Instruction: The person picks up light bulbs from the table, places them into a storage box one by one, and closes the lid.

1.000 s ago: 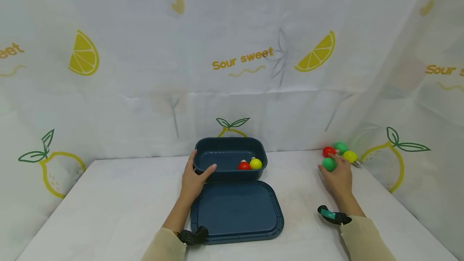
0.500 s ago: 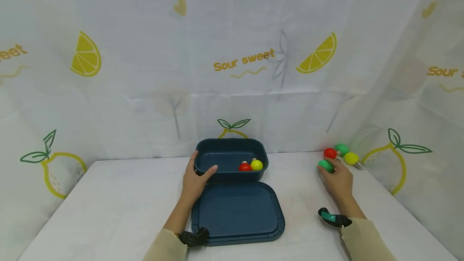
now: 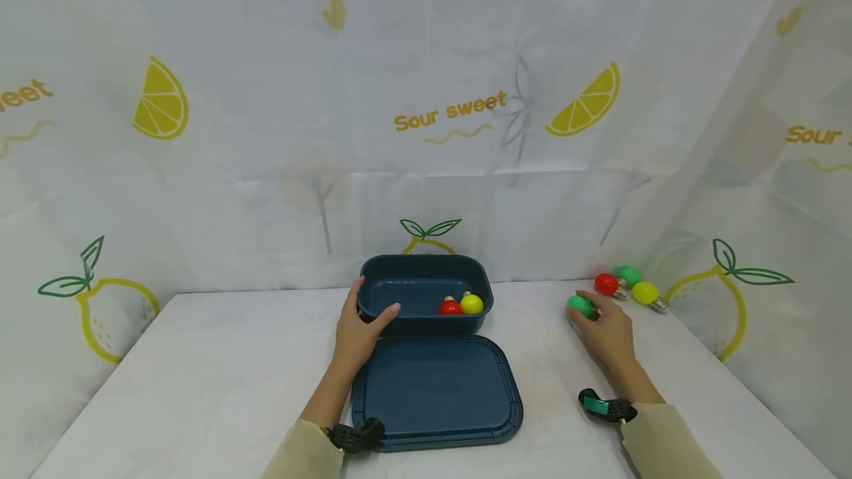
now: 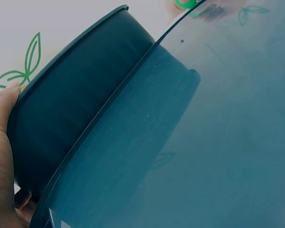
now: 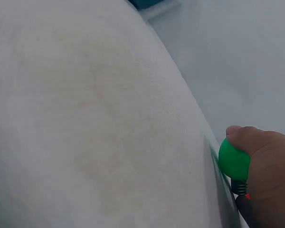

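Note:
My left hand grips the left end of a dark blue rectangular box, thumb at the front rim and fingers around the side. Inside the box, at its right, lie a red light bulb and a yellow light bulb. To the right of the box, my right hand pinches a green light bulb between thumb and fingers. The right wrist view shows this bulb's round green globe with its screw base pointing down.
The box's dark blue lid lies flat in front of it. At the back right corner of the white table rest another red bulb, another green bulb and another yellow bulb. A printed white curtain stands behind.
My right hand has drawn the green bulb leftward, away from the other bulbs in the corner. My left hand stays at the box.

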### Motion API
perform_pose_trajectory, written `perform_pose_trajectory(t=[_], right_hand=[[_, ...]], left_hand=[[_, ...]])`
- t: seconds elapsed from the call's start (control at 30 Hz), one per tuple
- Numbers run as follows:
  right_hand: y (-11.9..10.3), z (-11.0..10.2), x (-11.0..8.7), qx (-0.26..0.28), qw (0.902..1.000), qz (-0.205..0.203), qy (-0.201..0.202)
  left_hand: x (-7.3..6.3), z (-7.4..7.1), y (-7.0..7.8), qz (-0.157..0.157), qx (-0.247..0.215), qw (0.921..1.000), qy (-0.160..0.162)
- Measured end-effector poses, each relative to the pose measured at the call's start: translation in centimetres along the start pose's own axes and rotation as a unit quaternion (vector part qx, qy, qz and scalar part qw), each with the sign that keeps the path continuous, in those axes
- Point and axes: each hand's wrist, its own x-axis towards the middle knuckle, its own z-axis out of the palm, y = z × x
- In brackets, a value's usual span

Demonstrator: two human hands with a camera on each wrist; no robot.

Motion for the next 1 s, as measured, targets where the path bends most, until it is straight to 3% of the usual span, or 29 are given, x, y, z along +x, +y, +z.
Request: perform_pose_trajectory(t=[0.6, 1.0], right_hand=[[-2.6, 1.4, -1.0, 0.038, 0.9984, 0.042, -0.003], [-3.4, 1.7, -1.4, 0.04, 0.9988, 0.02, -0.018]], left_hand=[[-0.1, -0.1, 0.3, -0.001, 0.007, 1.0, 0.003], [0.0, 0.0, 0.2, 0.0, 0.006, 1.0, 0.002]])
